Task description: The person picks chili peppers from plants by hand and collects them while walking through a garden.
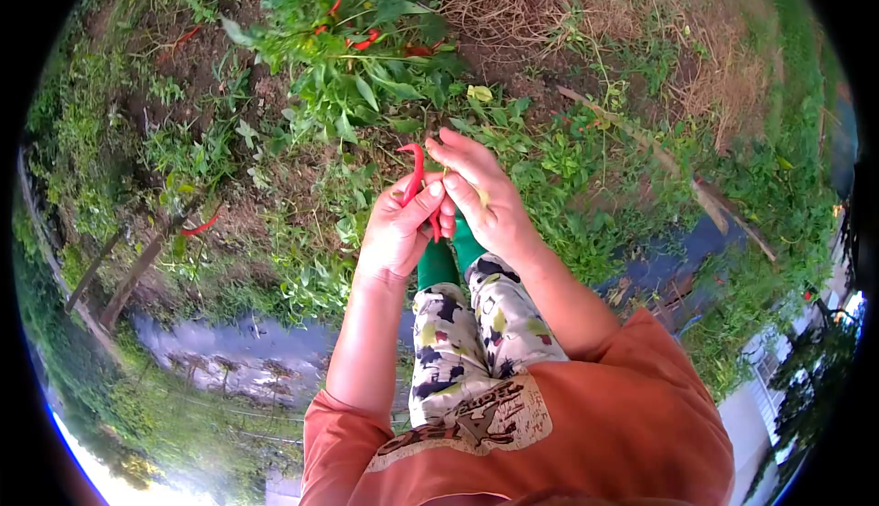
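the red peppers [417, 176] are in the left hand [394, 231], held out in front of the body above the ground; one long, curved pod sticks up past the fingers and more red shows below them. the left hand's thumb and fingers are closed on the pods. the right hand [494, 204] is right beside it, its fingers partly bent and its fingertips meeting the left hand's; whether they pinch anything cannot be told. just beyond the hands stands a leafy pepper plant [366, 76] with red pods hanging among its leaves. the ground [499, 59] around it is brown soil, patchy with low green weeds, and dry straw [549, 2] lies thick beyond the right hand. a long stick [659, 153] lies aslant on the right, and wooden stakes [137, 277] lean on the left, near another red pod [201, 225]. nearer the body, a grey-blue strip [265, 341] crosses behind the legs, perhaps plastic sheeting or water. below the hands are green footwear [436, 265], patterned trousers [444, 341] and an orange-brown shirt [604, 414]. it is outdoors in daylight, with greenery curving round the edges and a pale structure [746, 424] at the lower right.
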Demonstrator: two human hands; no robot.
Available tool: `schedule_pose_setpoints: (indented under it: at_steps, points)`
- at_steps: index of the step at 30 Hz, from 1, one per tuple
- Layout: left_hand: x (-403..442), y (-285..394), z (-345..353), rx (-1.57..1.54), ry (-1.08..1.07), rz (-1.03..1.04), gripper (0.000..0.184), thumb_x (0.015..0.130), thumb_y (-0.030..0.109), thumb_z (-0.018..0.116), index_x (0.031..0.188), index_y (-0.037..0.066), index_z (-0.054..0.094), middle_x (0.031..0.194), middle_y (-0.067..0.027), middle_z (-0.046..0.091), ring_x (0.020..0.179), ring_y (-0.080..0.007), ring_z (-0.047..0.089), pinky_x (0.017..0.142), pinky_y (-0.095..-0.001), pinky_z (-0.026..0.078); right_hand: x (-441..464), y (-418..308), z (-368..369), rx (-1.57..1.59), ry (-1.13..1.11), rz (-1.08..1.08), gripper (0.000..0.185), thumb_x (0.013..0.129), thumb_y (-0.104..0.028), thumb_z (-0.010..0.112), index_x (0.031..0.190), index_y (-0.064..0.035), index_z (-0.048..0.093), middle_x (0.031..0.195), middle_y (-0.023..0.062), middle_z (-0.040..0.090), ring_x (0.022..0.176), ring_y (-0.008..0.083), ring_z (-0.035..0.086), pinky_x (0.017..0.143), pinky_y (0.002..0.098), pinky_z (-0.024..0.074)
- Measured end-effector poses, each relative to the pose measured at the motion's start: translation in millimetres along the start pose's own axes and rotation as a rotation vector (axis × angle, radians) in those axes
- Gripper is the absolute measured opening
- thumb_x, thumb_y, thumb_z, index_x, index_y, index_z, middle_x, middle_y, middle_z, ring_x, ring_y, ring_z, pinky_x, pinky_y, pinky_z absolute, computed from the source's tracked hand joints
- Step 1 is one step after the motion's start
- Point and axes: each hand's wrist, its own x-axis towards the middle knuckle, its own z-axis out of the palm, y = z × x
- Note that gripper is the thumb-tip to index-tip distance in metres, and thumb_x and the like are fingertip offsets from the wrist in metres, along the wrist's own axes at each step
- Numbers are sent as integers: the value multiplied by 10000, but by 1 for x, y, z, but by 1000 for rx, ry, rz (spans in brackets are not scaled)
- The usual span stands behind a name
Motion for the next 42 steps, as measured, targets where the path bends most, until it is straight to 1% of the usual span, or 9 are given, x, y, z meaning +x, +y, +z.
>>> schedule_pose_setpoints:
  at_steps: [3,5,9,13,21,27,29,36,42]
  points:
    - [12,2,3,154,-7,-40,164,869,170,534,907,12,555,670,-63,557,551,-154,520,502,-250,414,8,16,-21,-183,-16,-133,331,928,-264,425,1153,-55,547,1250,149,440,932,178,558,805,289,445]
    - [19,2,2,228,-6,-126,157,872,166,526,907,15,552,684,-64,559,557,-154,525,499,-250,413,23,28,-42,364,152,133,387,913,-321,451,1197,-60,492,1245,143,447,979,189,541,815,318,434]
    - [27,-8,12,187,35,-62,145,878,140,497,937,13,531,709,-79,562,554,-158,511,509,-264,418,91,59,-89,891,534,374,637,841,-399,557,1319,-73,287,1222,129,480,994,198,531,781,314,425]
    - [45,-16,6,273,47,-56,167,875,150,507,957,8,536,702,-59,541,583,-143,507,520,-252,403,158,101,-89,150,232,341,481,786,-313,640,1175,-62,509,1098,131,572,997,203,543,815,314,416]
    - [105,-24,-36,467,123,-5,399,822,455,556,776,61,519,620,-24,501,546,-120,487,489,-237,380,236,134,-63,-438,-152,367,255,726,-268,662,894,-77,670,895,95,645,817,217,607,732,309,455]
    - [132,-35,-50,151,264,-81,329,865,366,538,736,67,494,593,-27,483,517,-142,483,469,-259,394,252,140,-65,-504,-370,318,232,685,-243,626,864,-102,671,837,86,650,753,230,610,646,345,477]
    - [147,-41,-57,35,446,-32,287,871,312,541,734,66,489,586,-33,474,505,-155,473,457,-271,391,255,133,-62,-869,-438,243,209,665,-223,630,841,-119,668,832,75,645,753,251,606,641,354,482]
    - [221,-46,-94,-195,710,-80,145,850,238,582,779,117,545,583,18,447,525,-124,430,484,-255,373,263,164,-67,-941,-497,196,198,730,-198,609,912,-149,667,919,83,639,838,261,606,725,355,477]
    - [270,-58,-107,-334,696,-83,130,886,234,512,892,128,587,722,11,566,631,-144,548,559,-279,450,248,206,-83,-574,-402,174,238,692,-198,635,910,-107,668,881,86,653,832,233,615,717,332,474]
